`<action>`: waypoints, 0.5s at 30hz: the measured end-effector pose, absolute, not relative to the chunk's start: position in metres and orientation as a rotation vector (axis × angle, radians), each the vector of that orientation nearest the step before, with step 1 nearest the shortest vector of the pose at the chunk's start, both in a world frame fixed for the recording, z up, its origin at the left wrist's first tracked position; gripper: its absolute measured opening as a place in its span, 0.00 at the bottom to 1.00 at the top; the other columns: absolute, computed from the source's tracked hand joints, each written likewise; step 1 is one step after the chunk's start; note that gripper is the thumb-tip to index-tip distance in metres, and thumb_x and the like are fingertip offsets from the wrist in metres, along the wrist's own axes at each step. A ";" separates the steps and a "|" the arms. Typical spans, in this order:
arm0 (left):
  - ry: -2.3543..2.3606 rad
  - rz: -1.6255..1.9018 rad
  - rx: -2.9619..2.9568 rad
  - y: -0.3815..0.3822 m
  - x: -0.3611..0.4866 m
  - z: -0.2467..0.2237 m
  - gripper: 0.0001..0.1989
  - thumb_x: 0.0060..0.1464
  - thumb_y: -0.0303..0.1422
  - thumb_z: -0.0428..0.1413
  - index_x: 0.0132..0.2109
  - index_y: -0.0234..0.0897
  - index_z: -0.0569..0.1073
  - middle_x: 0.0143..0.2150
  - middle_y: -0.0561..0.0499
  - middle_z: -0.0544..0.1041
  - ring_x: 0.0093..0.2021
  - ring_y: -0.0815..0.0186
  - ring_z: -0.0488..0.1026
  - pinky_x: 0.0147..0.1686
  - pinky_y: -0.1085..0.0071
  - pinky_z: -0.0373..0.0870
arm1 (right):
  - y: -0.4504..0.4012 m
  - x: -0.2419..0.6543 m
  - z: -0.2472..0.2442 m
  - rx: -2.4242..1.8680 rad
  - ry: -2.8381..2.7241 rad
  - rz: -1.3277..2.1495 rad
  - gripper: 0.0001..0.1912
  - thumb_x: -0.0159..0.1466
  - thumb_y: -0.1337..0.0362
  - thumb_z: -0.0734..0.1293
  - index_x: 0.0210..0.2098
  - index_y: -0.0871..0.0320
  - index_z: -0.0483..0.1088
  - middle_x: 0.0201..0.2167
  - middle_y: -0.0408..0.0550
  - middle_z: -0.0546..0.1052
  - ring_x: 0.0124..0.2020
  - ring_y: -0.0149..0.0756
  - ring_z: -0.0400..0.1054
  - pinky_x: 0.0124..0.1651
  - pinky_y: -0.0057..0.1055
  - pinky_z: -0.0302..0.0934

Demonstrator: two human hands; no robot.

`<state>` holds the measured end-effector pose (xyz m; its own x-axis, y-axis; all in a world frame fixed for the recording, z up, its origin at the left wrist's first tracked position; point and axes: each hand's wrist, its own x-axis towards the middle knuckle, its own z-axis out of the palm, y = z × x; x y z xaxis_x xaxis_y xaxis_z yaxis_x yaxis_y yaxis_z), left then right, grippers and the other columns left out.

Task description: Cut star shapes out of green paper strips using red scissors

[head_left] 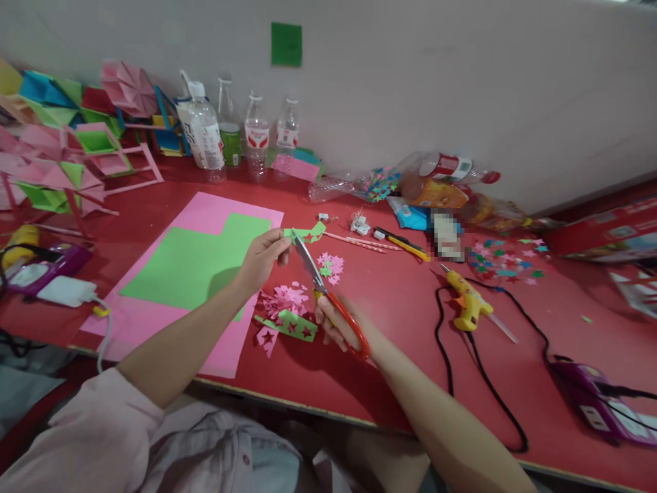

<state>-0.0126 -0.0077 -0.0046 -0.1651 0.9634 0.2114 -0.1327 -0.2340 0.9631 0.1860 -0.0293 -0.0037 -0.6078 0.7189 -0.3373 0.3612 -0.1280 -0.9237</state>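
Observation:
My left hand [267, 256] pinches the end of a green paper strip [314, 233] with star shapes cut in it. My right hand [336, 320] grips red-handled scissors [349, 322], whose blades reach up to the strip beside my left fingertips. Below the blades lie small pink and green paper stars [331, 267]. A heap of pink paper scraps [285, 298] and a green scrap with star-shaped holes [291, 324] rest between my forearms. Left of them, a green paper sheet [179, 263] lies on a larger pink sheet [138, 329].
A yellow glue gun [467, 301] with a black cable lies at right, near a purple power strip [595, 404]. Plastic bottles [256, 137] stand along the wall; others lie at back right. Folded paper models [76, 144] fill the back left. Loose stars [506, 260] lie at right.

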 end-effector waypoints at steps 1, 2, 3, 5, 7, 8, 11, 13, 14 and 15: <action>1.080 1.558 1.178 -0.008 -0.012 -0.005 0.12 0.52 0.30 0.51 0.21 0.36 0.64 0.16 0.56 0.65 0.19 0.76 0.61 0.23 0.76 0.59 | -0.029 0.186 -0.004 -1.210 -1.862 1.795 0.25 0.61 0.40 0.57 0.23 0.55 0.58 0.05 0.32 0.56 0.06 0.23 0.49 0.20 0.27 0.62; 1.075 1.562 1.177 -0.008 -0.012 -0.005 0.12 0.52 0.30 0.51 0.21 0.36 0.64 0.16 0.57 0.65 0.19 0.76 0.61 0.23 0.76 0.59 | -0.029 0.186 -0.003 -1.212 -1.862 1.792 0.25 0.61 0.40 0.57 0.23 0.55 0.57 0.05 0.31 0.55 0.06 0.23 0.50 0.19 0.27 0.62; 1.072 1.564 1.178 -0.008 -0.012 -0.005 0.12 0.52 0.30 0.51 0.21 0.36 0.64 0.16 0.57 0.65 0.19 0.76 0.61 0.23 0.77 0.59 | -0.029 0.186 -0.003 -1.217 -1.859 1.788 0.25 0.61 0.39 0.57 0.23 0.55 0.57 0.05 0.31 0.55 0.06 0.23 0.50 0.19 0.26 0.61; 1.070 1.565 1.178 -0.008 -0.012 -0.005 0.12 0.52 0.30 0.51 0.21 0.36 0.64 0.16 0.57 0.65 0.19 0.76 0.61 0.24 0.76 0.59 | -0.029 0.186 -0.002 -1.225 -1.863 1.784 0.26 0.60 0.38 0.57 0.23 0.55 0.56 0.06 0.31 0.55 0.06 0.23 0.50 0.18 0.27 0.61; 1.072 1.567 1.172 -0.007 -0.012 -0.005 0.12 0.52 0.29 0.51 0.21 0.36 0.64 0.16 0.57 0.65 0.19 0.76 0.61 0.23 0.76 0.59 | -0.029 0.186 -0.001 -1.237 -1.874 1.776 0.27 0.59 0.37 0.57 0.22 0.54 0.55 0.06 0.31 0.55 0.06 0.23 0.50 0.18 0.27 0.60; 1.071 1.568 1.169 -0.007 -0.012 -0.005 0.12 0.52 0.29 0.51 0.21 0.36 0.64 0.16 0.56 0.65 0.19 0.76 0.61 0.23 0.76 0.59 | -0.029 0.185 0.000 -1.243 -1.879 1.772 0.27 0.58 0.36 0.57 0.22 0.54 0.55 0.06 0.31 0.55 0.06 0.23 0.50 0.17 0.27 0.60; 1.063 1.569 1.164 -0.007 -0.013 -0.006 0.12 0.52 0.29 0.51 0.21 0.36 0.64 0.16 0.56 0.66 0.19 0.76 0.62 0.23 0.76 0.59 | -0.030 0.185 0.003 -1.256 -1.877 1.767 0.27 0.59 0.37 0.58 0.22 0.54 0.55 0.06 0.31 0.54 0.06 0.23 0.49 0.17 0.27 0.60; 1.064 1.565 1.166 -0.007 -0.013 -0.006 0.12 0.52 0.29 0.51 0.21 0.36 0.65 0.16 0.56 0.66 0.19 0.76 0.62 0.23 0.76 0.59 | -0.030 0.184 0.005 -1.261 -1.869 1.765 0.26 0.59 0.39 0.58 0.22 0.54 0.55 0.07 0.31 0.55 0.06 0.23 0.49 0.17 0.27 0.60; 1.067 1.564 1.167 -0.007 -0.013 -0.006 0.12 0.52 0.29 0.51 0.22 0.36 0.65 0.16 0.56 0.66 0.19 0.76 0.62 0.23 0.76 0.59 | -0.030 0.184 0.005 -1.267 -1.867 1.761 0.26 0.60 0.39 0.58 0.22 0.54 0.56 0.06 0.32 0.55 0.06 0.23 0.49 0.17 0.27 0.60; 1.070 1.563 1.168 -0.007 -0.013 -0.006 0.12 0.52 0.29 0.51 0.22 0.36 0.65 0.17 0.56 0.66 0.19 0.76 0.62 0.23 0.76 0.60 | -0.030 0.184 0.006 -1.274 -1.867 1.760 0.25 0.60 0.40 0.58 0.22 0.55 0.56 0.06 0.32 0.55 0.06 0.23 0.49 0.17 0.26 0.60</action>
<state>-0.0130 -0.0072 -0.0058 -0.1653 0.9632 0.2118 -0.1511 -0.2369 0.9597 0.1840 -0.0304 0.0061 -0.5739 0.7365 -0.3581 0.4007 -0.1288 -0.9071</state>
